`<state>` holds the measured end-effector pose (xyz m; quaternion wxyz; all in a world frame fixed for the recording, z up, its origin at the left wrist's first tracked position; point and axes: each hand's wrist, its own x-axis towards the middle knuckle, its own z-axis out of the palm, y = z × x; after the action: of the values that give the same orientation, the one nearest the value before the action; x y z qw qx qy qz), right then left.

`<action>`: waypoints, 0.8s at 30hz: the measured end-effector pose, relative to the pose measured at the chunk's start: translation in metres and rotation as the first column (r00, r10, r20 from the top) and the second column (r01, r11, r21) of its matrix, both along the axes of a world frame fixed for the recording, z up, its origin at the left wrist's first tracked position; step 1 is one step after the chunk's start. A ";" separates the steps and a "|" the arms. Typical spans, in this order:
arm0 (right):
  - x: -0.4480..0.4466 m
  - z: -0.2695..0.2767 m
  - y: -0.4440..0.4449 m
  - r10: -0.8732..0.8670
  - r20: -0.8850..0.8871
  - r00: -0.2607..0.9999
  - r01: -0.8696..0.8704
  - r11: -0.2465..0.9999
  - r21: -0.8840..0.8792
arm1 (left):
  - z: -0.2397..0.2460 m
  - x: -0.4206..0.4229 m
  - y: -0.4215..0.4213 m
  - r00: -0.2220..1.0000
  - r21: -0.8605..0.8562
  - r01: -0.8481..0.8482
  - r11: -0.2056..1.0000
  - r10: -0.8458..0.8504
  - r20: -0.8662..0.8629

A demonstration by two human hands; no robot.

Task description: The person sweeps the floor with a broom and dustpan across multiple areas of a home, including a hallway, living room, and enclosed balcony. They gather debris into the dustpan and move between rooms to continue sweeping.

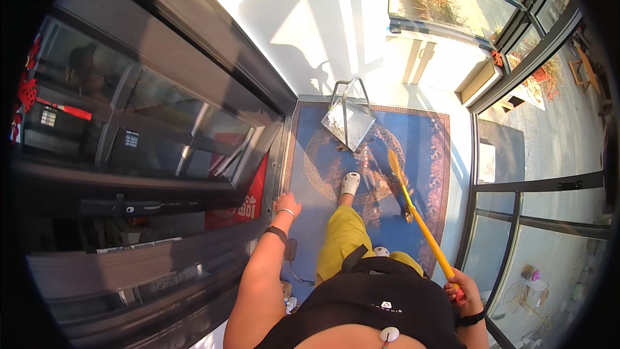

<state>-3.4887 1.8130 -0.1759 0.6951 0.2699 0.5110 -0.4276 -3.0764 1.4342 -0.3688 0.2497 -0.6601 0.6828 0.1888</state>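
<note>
My right hand (461, 289) is closed around the red end of a broom's yellow handle (430, 237). The broom slants up and left, and its straw bristles (395, 162) are over the blue patterned rug (392, 232). Ahead of my feet a metal dustpan (349, 126) with a tall bent-tube handle lies at the rug's far end, brown dry leaves (343, 147) at its near edge. My left hand (287, 205) is held out beside the dark door frame, fingers partly curled; no object shows in it. Whether it touches the frame cannot be told.
A dark glazed door (145, 179) with a handle runs along the left. On the right are framed glass panels (513, 252), and a low white cabinet (416, 60) stands at the far wall. A small dark box with a cable (290, 250) is near my left forearm.
</note>
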 end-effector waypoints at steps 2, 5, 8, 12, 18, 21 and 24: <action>0.015 0.003 -0.020 -0.095 0.008 0.995 0.095 0.995 0.010 | -0.004 -0.058 -0.091 0.988 -0.080 0.107 0.991 -0.115 -0.102; 0.042 0.014 -0.044 -0.247 0.000 0.969 0.246 0.968 0.050 | -0.012 -0.150 -0.195 0.939 -0.215 0.198 0.956 -0.248 -0.237; 0.061 0.032 -0.058 -0.360 -0.013 0.933 0.360 0.931 0.061 | -0.021 -0.230 -0.278 0.885 -0.241 0.237 0.941 -0.311 -0.347; 0.095 0.057 -0.053 -0.469 -0.119 0.875 0.483 0.864 0.142 | -0.051 -0.298 -0.355 0.790 -0.224 0.415 0.882 -0.471 -0.392; 0.177 0.061 -0.021 -0.683 -0.265 0.681 0.730 0.661 0.174 | -0.088 -0.320 -0.355 0.733 0.255 0.496 0.830 -0.243 -0.635; 0.220 0.050 0.002 -0.767 -0.315 0.559 0.827 0.542 0.148 | -0.095 -0.330 -0.296 0.653 0.326 0.655 0.682 -0.293 -0.699; 0.257 0.031 0.039 -0.842 -0.342 0.417 0.907 0.411 0.092 | -0.086 -0.355 -0.207 0.552 0.227 0.802 0.552 -0.542 -0.634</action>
<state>-3.2320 1.8520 -0.1448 0.2548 0.5332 0.4239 -0.6863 -3.4318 1.2274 -0.4550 0.2801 -0.1725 0.8544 0.4022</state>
